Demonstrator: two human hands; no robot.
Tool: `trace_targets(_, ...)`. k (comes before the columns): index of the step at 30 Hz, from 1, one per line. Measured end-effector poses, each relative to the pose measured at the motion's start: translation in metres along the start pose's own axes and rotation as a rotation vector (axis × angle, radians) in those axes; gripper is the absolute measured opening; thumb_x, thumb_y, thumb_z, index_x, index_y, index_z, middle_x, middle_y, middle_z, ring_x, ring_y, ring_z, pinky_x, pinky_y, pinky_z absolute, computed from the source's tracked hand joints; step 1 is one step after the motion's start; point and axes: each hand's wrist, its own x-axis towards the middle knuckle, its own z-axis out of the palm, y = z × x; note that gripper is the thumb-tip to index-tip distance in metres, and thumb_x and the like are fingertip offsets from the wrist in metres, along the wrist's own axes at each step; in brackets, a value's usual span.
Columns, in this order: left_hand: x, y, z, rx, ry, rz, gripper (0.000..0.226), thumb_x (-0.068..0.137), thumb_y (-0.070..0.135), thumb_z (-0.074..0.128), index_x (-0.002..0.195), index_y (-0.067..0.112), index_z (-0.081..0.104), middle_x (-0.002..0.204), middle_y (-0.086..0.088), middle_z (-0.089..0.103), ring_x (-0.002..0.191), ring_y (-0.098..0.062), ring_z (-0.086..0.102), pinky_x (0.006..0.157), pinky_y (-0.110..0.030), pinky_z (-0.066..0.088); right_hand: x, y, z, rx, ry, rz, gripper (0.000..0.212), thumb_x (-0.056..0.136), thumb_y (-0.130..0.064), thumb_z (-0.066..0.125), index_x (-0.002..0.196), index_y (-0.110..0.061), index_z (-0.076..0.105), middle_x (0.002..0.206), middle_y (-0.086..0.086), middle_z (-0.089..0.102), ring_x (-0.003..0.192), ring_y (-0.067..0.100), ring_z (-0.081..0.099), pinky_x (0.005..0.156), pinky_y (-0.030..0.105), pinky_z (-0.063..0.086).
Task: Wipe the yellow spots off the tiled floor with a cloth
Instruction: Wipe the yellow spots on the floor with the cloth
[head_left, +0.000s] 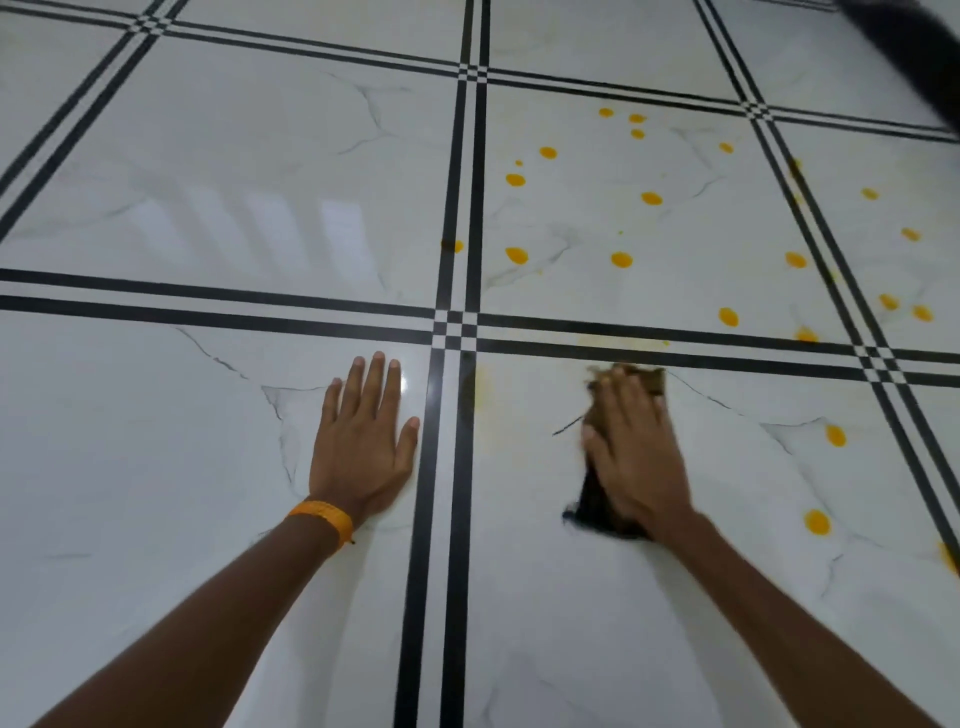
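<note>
The floor (208, 467) is glossy white marble tile with black double lines. My right hand (636, 452) presses flat on a dark brown cloth (597, 501) on the near right tile; the hand is blurred. Cloth edges show above the fingertips and below the palm. Faint yellow smears (485, 387) lie left of the cloth and along the black line beyond it. Several yellow spots (621, 259) dot the tile beyond. Two more yellow spots (816, 521) sit right of the cloth. My left hand (363, 441) lies flat with fingers spread on the near left tile, holding nothing.
An orange band (324, 517) circles my left wrist. A dark blurred shape (914, 47) crosses the top right corner. Window light reflects on the far left tile (270, 228).
</note>
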Motion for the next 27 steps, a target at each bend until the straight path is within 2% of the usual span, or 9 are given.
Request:
trace_targets(3,0.004,-0.002,0.0,0.017,0.001,-0.011,0.073,0.099,0.053,0.015,0.16,0.013,0.011,0.168,-0.01,0.007,0.155,-0.029,0.002,0.125,-0.051,0.01,0.075,-0.009,-0.003,0.001,0.045,0.271,0.081,0.099,-0.057,0.011,0.157,-0.004,0.029,0.164,0.018,0.029,0.152,0.032,0.025,0.123,0.053,0.018)
trace_targets(7,-0.003,-0.003,-0.001,-0.01,-0.023,0.002,0.073,0.099,0.054,0.015,0.159,0.013,0.015,0.167,-0.01,0.013,0.155,-0.029,0.008,0.125,-0.049,0.013,0.064,-0.099,0.018,0.012,-0.047,-0.088,0.075,0.101,-0.055,0.011,0.162,-0.012,0.019,0.17,0.008,0.017,0.157,0.024,0.011,0.127,0.046,0.009)
trace_targets(10,0.011,-0.011,-0.017,-0.077,0.002,0.043,0.074,0.097,0.052,0.015,0.156,0.008,0.028,0.161,-0.014,0.031,0.15,-0.032,0.027,0.122,-0.044,0.018,0.016,-0.071,0.011,0.037,-0.056,-0.2,0.069,0.103,-0.053,0.013,0.163,-0.02,0.011,0.171,-0.001,0.007,0.158,0.016,0.002,0.128,0.043,0.006)
trace_targets(13,0.025,-0.033,-0.023,-0.047,0.026,0.044,0.074,0.097,0.053,0.012,0.158,0.012,0.021,0.165,-0.012,0.019,0.154,-0.031,0.014,0.124,-0.045,0.011,0.048,-0.046,0.007,0.008,0.005,0.033,0.072,0.102,-0.053,0.008,0.163,-0.015,0.016,0.171,0.006,0.013,0.158,0.022,0.009,0.127,0.046,0.008)
trace_targets(16,0.031,-0.042,-0.012,0.005,0.025,0.012,0.071,0.099,0.053,0.011,0.16,0.018,0.009,0.168,-0.007,0.005,0.155,-0.025,-0.001,0.125,-0.05,0.006,0.109,-0.098,0.016,0.033,0.056,0.153,0.079,0.099,-0.054,0.003,0.16,-0.008,0.022,0.168,0.015,0.022,0.156,0.029,0.016,0.126,0.051,0.012)
trace_targets(19,0.025,-0.044,-0.009,0.018,0.007,0.018,0.068,0.101,0.05,0.013,0.16,0.018,0.007,0.168,-0.006,0.004,0.155,-0.024,-0.002,0.125,-0.05,0.005,0.086,-0.164,0.029,0.035,-0.038,-0.123,0.075,0.102,-0.053,0.004,0.162,-0.01,0.018,0.17,0.011,0.016,0.158,0.025,0.01,0.127,0.048,0.008)
trace_targets(22,0.025,-0.046,-0.011,0.016,-0.007,0.01,0.068,0.101,0.05,0.011,0.16,0.017,0.006,0.168,-0.006,0.004,0.155,-0.024,-0.002,0.125,-0.05,0.006,0.012,-0.135,0.023,0.061,-0.111,-0.35,0.068,0.105,-0.052,0.013,0.163,-0.018,0.01,0.171,0.002,0.007,0.158,0.017,-0.001,0.128,0.044,0.004)
trace_targets(24,0.026,-0.041,-0.011,0.024,-0.013,0.021,0.069,0.1,0.051,0.011,0.16,0.016,0.008,0.168,-0.007,0.005,0.155,-0.026,-0.001,0.125,-0.051,0.007,0.011,-0.083,0.017,0.024,-0.059,-0.278,0.066,0.106,-0.05,0.014,0.163,-0.017,0.014,0.171,0.001,0.009,0.158,0.017,0.002,0.128,0.047,0.008)
trace_targets(27,0.03,-0.043,-0.012,0.024,0.004,0.013,0.069,0.1,0.05,0.012,0.16,0.016,0.009,0.168,-0.008,0.006,0.155,-0.026,0.0,0.125,-0.052,0.008,0.084,-0.069,0.013,0.006,0.019,0.052,0.072,0.102,-0.05,0.01,0.161,-0.011,0.02,0.169,0.01,0.018,0.157,0.025,0.014,0.126,0.05,0.013)
